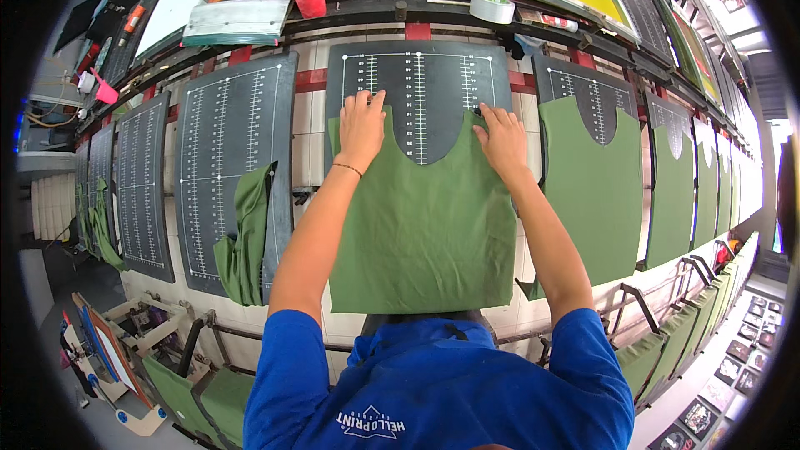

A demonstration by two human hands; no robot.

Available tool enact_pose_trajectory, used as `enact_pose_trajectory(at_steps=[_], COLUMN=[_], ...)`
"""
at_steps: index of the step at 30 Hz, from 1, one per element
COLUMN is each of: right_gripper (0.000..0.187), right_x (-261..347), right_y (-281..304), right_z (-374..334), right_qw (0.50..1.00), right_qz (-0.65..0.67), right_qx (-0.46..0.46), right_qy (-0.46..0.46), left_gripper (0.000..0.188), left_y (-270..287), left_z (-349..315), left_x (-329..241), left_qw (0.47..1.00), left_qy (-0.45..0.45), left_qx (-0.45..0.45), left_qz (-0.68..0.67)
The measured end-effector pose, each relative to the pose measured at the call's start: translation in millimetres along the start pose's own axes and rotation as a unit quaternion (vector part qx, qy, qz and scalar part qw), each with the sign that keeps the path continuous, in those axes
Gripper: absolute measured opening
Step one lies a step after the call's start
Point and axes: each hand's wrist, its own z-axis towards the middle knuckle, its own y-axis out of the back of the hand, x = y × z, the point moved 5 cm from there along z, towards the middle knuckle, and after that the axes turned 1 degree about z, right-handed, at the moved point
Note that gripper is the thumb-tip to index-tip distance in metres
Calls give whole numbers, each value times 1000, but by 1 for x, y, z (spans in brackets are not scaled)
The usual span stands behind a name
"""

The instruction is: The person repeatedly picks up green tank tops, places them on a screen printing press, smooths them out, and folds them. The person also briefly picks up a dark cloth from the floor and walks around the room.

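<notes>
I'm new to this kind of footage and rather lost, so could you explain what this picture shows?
There's no machine arm here: these are a person's bare hands, seen from a fisheye camera on their head, looking down. Picture left is their left; straight edges bend toward the rim.

In front lies a dark board with white ruled marks. Over it is a green cloth with a curved cutout. The left hand and right hand touch its upper corners; whether they pinch or press, I can't tell. The board to the left carries bunched green fabric.
</notes>
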Motion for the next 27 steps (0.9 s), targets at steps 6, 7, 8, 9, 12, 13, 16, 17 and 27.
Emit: enact_pose_trajectory(at_steps=[6, 7, 8, 9, 12, 13, 16, 17, 27], right_gripper=[17, 15, 13, 11, 10, 11, 12, 12, 17], right_x=[-9, -11, -13, -14, -17, -17, -21, -21, -25], right_y=[12, 10, 8, 8, 6, 6, 6, 5, -12], right_z=[5, 7, 9, 9, 12, 16, 32, 37, 78], right_qw=[994, 992, 988, 984, 977, 979, 986, 987, 989], right_qz=[58, 88, 118, 146, 207, 193, 153, 144, 107], right_qx=[-53, -51, -50, -47, -46, -42, -33, -33, -49], right_qy=[72, 78, 85, 89, 36, 44, 63, 68, 94], left_gripper=[16, 13, 10, 8, 11, 12, 15, 16, 19], left_y=[-14, -12, -7, -5, -1, -2, 10, 11, -1], left_z=[11, 10, 9, 7, 7, 8, 18, 21, 57], left_x=[8, 11, 14, 19, 39, 43, 44, 45, 74], left_qw=[995, 994, 994, 994, 991, 989, 986, 988, 991], left_qy=[-43, -36, -43, -49, -51, -49, -24, -38, -78], left_qx=[57, 67, 52, 40, 50, 62, 63, 57, 72], left_qz=[-77, -82, -85, -90, -116, -125, -150, -141, -88])
